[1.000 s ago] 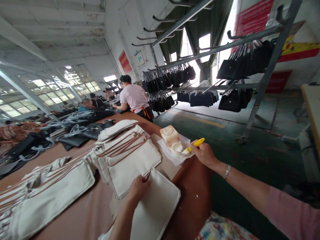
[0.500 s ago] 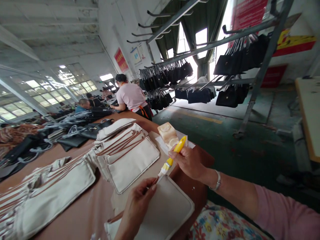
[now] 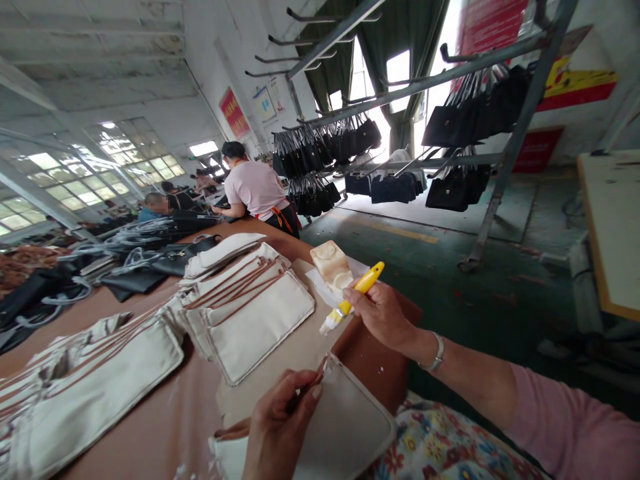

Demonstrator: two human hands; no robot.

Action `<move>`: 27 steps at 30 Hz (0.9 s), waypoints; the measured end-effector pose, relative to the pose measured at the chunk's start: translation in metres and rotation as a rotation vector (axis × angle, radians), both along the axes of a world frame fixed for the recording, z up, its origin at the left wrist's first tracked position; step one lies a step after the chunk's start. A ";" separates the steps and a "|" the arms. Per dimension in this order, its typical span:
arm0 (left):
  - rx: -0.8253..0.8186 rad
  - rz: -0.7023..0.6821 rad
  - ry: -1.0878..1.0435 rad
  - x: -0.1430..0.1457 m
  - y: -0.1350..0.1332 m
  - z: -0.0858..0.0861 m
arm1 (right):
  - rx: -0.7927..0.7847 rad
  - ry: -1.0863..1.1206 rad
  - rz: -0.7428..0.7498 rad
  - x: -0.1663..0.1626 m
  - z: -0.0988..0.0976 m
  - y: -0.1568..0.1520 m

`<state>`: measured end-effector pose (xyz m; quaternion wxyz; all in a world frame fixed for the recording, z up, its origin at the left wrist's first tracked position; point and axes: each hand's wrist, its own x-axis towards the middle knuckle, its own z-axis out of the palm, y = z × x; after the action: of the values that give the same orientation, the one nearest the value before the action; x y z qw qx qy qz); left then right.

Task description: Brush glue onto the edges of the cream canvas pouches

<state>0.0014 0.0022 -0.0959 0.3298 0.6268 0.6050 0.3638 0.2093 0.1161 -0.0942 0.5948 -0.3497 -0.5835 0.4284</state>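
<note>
My right hand grips a yellow-handled brush tilted downward, with white paste on its bristles. The bristle tip hangs above the table, apart from the piece in my other hand. Between thumb and fingers, my left hand pinches the brown-trimmed top edge of a cream bag panel. A little white shows on the corner just past the fingertips. Beyond the brush, a tan-and-white block-like container stands on white paper; its contents cannot be made out.
Stacks of cream pouches with brown straps lie on the brown table, and more pouches are at the left. Black bags lie farther back. A co-worker stands at the table's far end. A metal rack holds dark handbags.
The brush has lifted away from the panel's corner, moving slightly up and right. My left hand, still pinching the edge, has shifted a little right and down.
</note>
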 end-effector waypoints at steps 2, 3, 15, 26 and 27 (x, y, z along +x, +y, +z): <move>0.067 -0.037 0.040 0.007 -0.007 0.003 | -0.030 0.055 0.042 0.003 0.001 0.005; 0.097 -0.044 0.059 0.009 -0.009 0.004 | -0.062 0.064 0.097 0.003 0.002 0.006; 0.086 0.000 0.182 0.011 -0.013 0.008 | -0.293 0.147 0.309 0.018 0.013 -0.005; 0.266 0.409 0.537 -0.030 -0.056 0.051 | -0.579 0.361 0.231 0.016 -0.006 -0.017; 0.288 0.456 0.600 -0.046 -0.061 0.061 | -0.618 0.341 0.218 0.017 -0.013 -0.015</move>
<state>-0.0448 -0.0584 -0.0349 -0.0418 0.5948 0.7406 0.3098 0.2261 0.1007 -0.1074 0.5006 -0.3724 -0.3528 0.6973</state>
